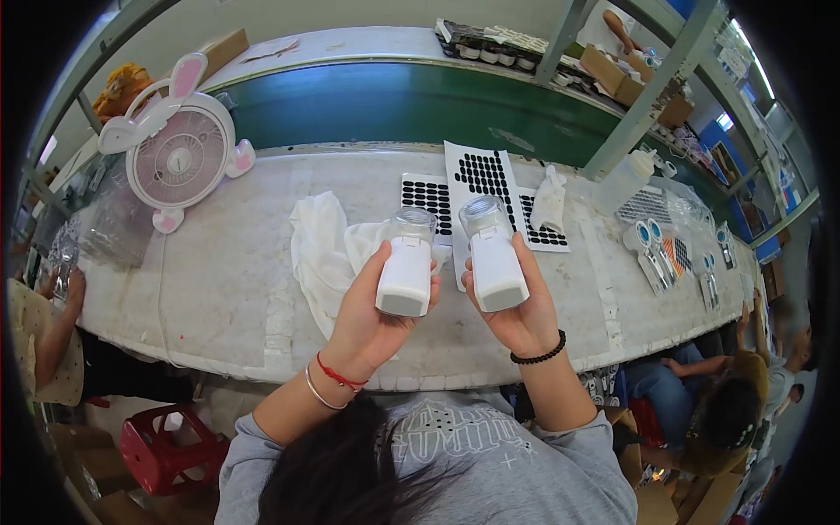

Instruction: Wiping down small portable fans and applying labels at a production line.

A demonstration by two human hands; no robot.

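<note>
My left hand is wrapped round a white handheld device with a clear round cap on its far end and a grey base toward me. A matching white device sits in my right hand, its clear cap also pointing away. Both are held side by side above the worktable, a small gap between them. Behind them lie white sheets of black oval stickers, partly covered by the devices. A white cloth is spread beside my left hand.
A pink-and-white rabbit-shaped fan stands at the far left. To the right are a squeeze bottle, a crumpled white cloth and scissors. A green conveyor belt runs behind the table. Co-workers sit on both sides.
</note>
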